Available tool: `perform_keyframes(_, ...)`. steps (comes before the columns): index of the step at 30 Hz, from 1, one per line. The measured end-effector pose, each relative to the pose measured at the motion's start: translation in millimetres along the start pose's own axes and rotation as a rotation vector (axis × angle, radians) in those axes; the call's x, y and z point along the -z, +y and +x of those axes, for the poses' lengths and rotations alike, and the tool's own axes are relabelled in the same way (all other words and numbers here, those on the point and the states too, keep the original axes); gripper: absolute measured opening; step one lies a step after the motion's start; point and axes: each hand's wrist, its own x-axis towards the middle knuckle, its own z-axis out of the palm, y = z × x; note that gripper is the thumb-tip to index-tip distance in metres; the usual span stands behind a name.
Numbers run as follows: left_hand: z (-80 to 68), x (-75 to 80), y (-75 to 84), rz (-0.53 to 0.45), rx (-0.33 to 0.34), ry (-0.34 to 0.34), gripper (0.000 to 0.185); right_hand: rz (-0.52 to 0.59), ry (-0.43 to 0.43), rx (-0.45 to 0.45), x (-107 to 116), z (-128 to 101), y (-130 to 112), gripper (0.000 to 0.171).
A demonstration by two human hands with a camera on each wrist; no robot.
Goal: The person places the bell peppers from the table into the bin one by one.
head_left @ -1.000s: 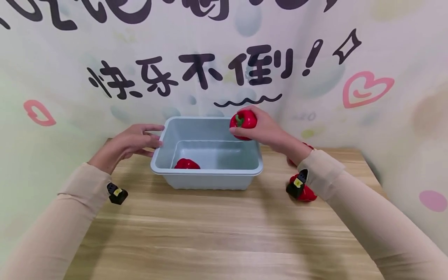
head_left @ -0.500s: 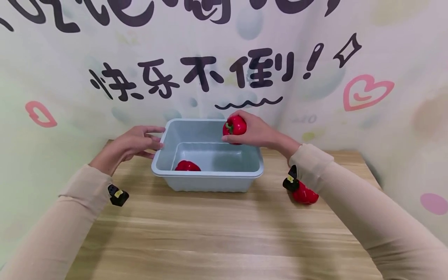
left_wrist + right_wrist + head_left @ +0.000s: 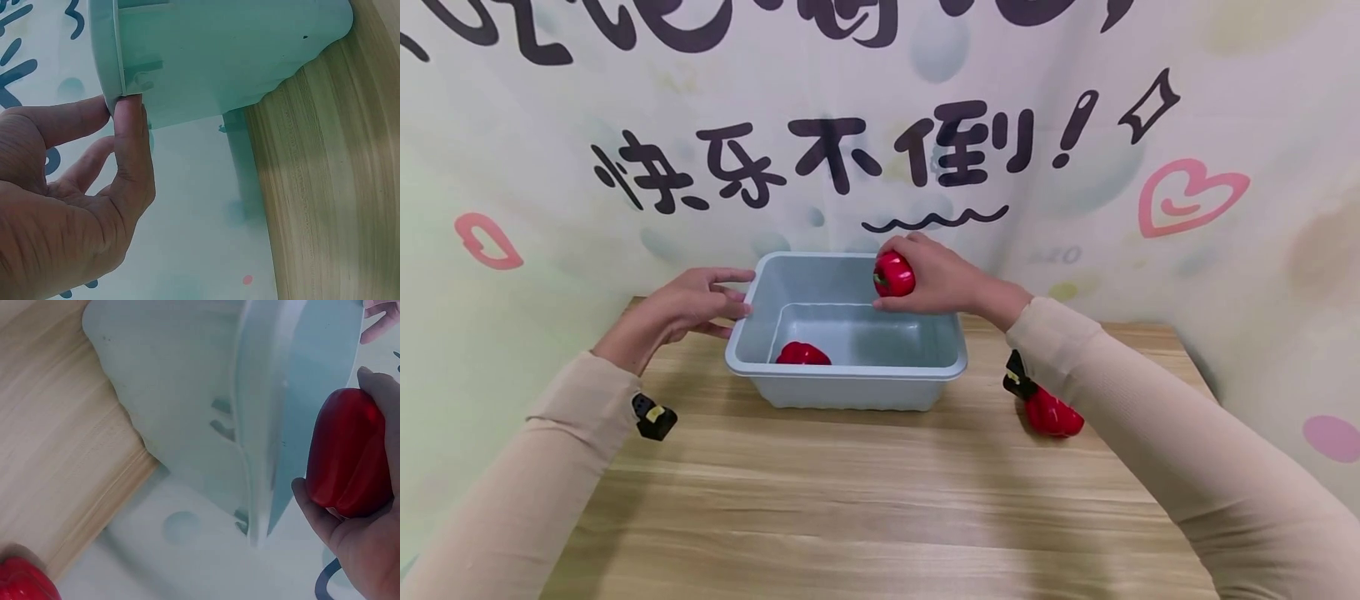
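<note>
The right hand (image 3: pixel 943 279) has its grip curled around a red bell pepper (image 3: pixel 893 273), thumb below and fingers over the top, holding it in the air above the far right part of a pale blue plastic bin (image 3: pixel 850 387), just inside the rim. In the right wrist view the held pepper (image 3: pixel 347 453) sits against the palm with the bin's rim (image 3: pixel 259 425) just beside it.

The left hand (image 3: pixel 681 304) rests at the bin's left rim with its grip relaxed and fingers straight; in the left wrist view the thumb (image 3: pixel 131 150) and a fingertip touch the rim's edge (image 3: pixel 115 56) without curling round it.

A second red pepper (image 3: pixel 802 354) lies on the bin's floor near the front left corner. A third red pepper (image 3: pixel 1054 414) lies on the wooden counter (image 3: pixel 865 500) right of the bin, partly hidden by the right sleeve.
</note>
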Motion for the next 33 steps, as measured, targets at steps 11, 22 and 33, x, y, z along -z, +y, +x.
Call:
perform_keyframes(11, -0.9, -1.0, 1.6, -0.005, -0.002, -0.001, 0.077, -0.054, 0.006, 0.001, 4.4, 4.6, -3.9, 0.074)
perform_keyframes(22, -1.1, -1.1, -0.8, -0.004, 0.002, 0.006, 0.078, -0.064, -0.021, -0.015, 12.9, 5.0, -9.9, 0.058)
perform_keyframes(33, -3.0, -1.6, 0.4, -0.012, 0.012, 0.006, 0.078, -0.099, -0.022, 0.005, 14.3, -6.6, 1.3, 0.055)
